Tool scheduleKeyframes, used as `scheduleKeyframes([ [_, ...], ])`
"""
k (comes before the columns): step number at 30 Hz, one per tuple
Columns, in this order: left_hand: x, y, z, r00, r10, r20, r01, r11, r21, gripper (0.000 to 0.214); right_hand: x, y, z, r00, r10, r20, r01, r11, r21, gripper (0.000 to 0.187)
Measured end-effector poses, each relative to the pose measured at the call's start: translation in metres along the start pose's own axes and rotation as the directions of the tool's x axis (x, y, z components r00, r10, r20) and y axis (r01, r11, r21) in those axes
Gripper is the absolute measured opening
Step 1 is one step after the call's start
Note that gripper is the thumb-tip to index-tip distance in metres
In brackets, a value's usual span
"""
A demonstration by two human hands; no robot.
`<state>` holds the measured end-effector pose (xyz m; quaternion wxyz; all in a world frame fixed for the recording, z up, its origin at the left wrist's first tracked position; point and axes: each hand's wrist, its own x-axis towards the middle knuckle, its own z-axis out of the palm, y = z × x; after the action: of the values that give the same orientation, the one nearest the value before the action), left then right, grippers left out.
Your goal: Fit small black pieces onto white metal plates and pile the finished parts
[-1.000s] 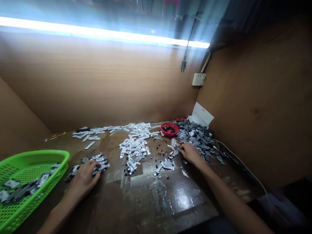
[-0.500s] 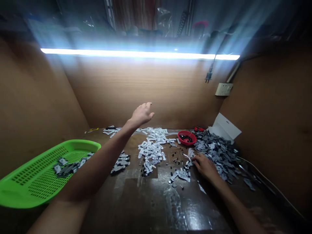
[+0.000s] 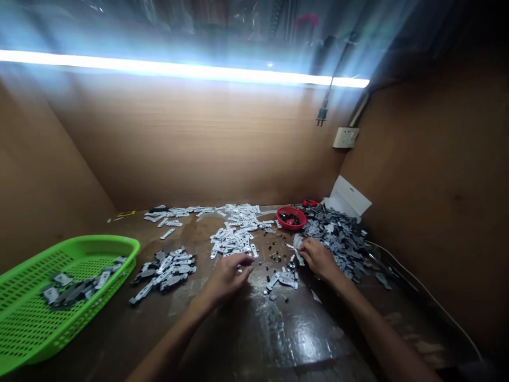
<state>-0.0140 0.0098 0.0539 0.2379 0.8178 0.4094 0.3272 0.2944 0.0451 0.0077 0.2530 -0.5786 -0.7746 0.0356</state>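
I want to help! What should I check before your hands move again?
1. Left hand empty: cannot tell, its fingers are curled.
2. Right hand empty: cannot tell, its fingertips are at the white strips.
3. Green plastic basket flat on the table: ok.
4. Red bowl upright: ok.
5. Small dark parts all in the bowl: not ok, some lie loose on the table.
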Motion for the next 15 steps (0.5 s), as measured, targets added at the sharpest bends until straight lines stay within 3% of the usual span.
scheduleKeyframes([
  [4,-0.003,-0.004,0.018,0.981,-0.193,-0.002,0.183,0.937,-0.299,0.026,0.006,-0.037,-0.011,0.989,-0.15,-0.008,0.149,0.975,0.162,0.009],
  [7,-0.008,-0.003,0.029,0.928,-0.329,0.175,0.367,0.727,-0.581,0.045,0.006,-0.076,-0.012,0.951,-0.309,0.036,0.279,0.898,0.339,0.01],
  [9,-0.011,-0.004,0.031,0.889,-0.331,0.318,0.457,0.57,-0.683,0.053,0.004,-0.1,-0.006,0.895,-0.435,0.096,0.35,0.821,0.452,0.01],
  [11,-0.014,-0.008,0.03,0.862,-0.313,0.398,0.506,0.491,-0.709,0.052,0.003,-0.115,0.001,0.853,-0.508,0.12,0.373,0.755,0.54,0.009],
  [13,-0.016,-0.015,0.028,0.842,-0.339,0.418,0.536,0.457,-0.71,0.045,0.005,-0.114,0.006,0.865,-0.49,0.11,0.344,0.738,0.58,0.008],
  [15,-0.016,-0.023,0.028,0.825,-0.402,0.397,0.553,0.431,-0.713,0.041,0.008,-0.099,0.006,0.929,-0.363,0.079,0.259,0.784,0.564,0.011],
])
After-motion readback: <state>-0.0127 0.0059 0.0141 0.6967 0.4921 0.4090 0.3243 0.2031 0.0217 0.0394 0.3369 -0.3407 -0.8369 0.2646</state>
